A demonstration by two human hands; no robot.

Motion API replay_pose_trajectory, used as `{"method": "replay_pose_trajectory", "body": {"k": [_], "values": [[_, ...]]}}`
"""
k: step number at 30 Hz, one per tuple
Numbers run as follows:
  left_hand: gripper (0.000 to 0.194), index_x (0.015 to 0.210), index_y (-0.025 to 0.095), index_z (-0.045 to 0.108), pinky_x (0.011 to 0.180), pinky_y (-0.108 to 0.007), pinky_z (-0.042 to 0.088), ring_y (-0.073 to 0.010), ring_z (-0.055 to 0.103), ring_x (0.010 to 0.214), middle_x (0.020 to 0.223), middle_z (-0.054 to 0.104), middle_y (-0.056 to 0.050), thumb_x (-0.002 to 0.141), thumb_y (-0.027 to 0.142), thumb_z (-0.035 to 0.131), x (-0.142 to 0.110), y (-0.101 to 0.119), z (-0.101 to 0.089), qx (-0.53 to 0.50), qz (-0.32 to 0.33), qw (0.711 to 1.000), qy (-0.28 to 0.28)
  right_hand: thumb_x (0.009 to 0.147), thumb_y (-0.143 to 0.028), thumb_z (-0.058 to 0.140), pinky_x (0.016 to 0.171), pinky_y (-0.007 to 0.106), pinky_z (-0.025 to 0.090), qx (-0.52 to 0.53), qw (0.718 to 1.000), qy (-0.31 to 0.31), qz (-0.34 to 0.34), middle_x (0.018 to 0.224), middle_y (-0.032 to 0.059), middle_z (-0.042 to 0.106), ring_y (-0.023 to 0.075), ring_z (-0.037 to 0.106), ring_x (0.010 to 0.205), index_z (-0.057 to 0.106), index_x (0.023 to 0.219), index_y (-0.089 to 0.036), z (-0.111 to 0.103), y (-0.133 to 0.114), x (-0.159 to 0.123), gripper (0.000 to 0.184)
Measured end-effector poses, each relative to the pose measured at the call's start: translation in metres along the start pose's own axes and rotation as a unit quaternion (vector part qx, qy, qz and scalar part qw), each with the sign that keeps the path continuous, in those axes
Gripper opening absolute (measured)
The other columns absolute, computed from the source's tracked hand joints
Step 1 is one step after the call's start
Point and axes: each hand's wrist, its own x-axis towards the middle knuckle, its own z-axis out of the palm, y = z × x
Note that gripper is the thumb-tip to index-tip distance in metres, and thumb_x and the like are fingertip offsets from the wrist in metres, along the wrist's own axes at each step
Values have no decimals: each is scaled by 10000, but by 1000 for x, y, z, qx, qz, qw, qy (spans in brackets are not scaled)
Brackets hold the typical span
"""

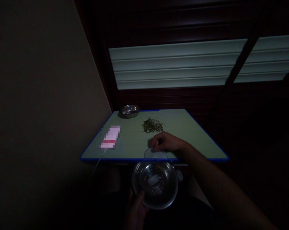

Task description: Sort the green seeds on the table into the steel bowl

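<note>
Left hand [137, 207] grips the round silver metal bowl [169, 195], best kept level below the blue-rimmed pale-green table [194, 134]'s near edge, where right hand [167, 140] touches a clear round disc [156, 155], pinching or not, too dim tbh.

No text, label, brand, number or sign can be read.

Dim corner where a plain wall [39, 80] meets dark wood panelling [168, 99]
The grey-brown wall fills the left side; the reddish-brown panelling behind carries a wide, pale slatted panel [173, 65] and, farther right, a second slatted panel [266, 59]. A table [194, 129] with a pale green top and blue edging [99, 159] stands close to the wall; weak light catches its top, while the space below lies in deep shadow
</note>
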Motion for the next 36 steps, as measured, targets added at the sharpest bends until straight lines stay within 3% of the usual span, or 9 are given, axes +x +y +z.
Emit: {"method": "replay_pose_trajectory", "body": {"k": [4,7,10,12,19,25,36], "values": [[743,1461,413,397,1070,-467,412,-301,554,1275,1388,626,-54,795,344,720,0,0,-1,1,8,1000,-7,555,-344,836,462,203,354,62,997,41,11,625,-3,652,74,485,483,722,895,-115,-4,5,0,426],[758,1459,413,400,1076,-466,407,-302,549,1281,1394,621,-54,782,346,734,1,-2,-1,-1,6,1000,-8,597,-372,784,462,215,357,67,985,161,-4,630,15,647,85,481,488,717,872,-112,-7,8,1,384],[764,1456,427,394,1082,-461,403,-295,540,1292,1405,614,-38,779,343,737,1,-3,-1,-9,7,1000,-4,639,-337,717,530,244,413,-13,956,293,-29,663,36,661,122,534,569,698,776,-130,-11,10,4,248],[756,1457,424,394,1081,-471,405,-300,533,1299,1412,608,-39,785,337,731,0,-3,-1,-12,7,1000,-5,660,-295,677,584,259,433,-95,938,330,-42,675,37,668,141,555,619,686,722,-146,-13,11,6,161],[721,1444,403,425,1088,-504,399,-317,512,1319,1403,613,-51,790,340,724,-3,-2,2,-9,11,1000,7,731,-245,595,602,252,402,-261,918,296,-32,650,19,668,138,561,613,700,706,-149,-16,16,4,144],[731,1433,402,436,1097,-499,387,-320,483,1344,1437,584,-41,771,340,739,-2,-4,2,-20,14,1000,9,775,-266,585,660,277,411,-297,871,391,-5,764,68,720,178,611,700,735,779,-157,-21,15,3,186],[744,1449,398,414,1094,-506,390,-329,495,1332,1427,593,-51,778,338,730,-2,-4,0,-13,15,1000,11,816,-284,577,706,293,408,-394,844,364,13,886,105,737,208,625,791,764,837,-172,-20,13,3,219]]}}
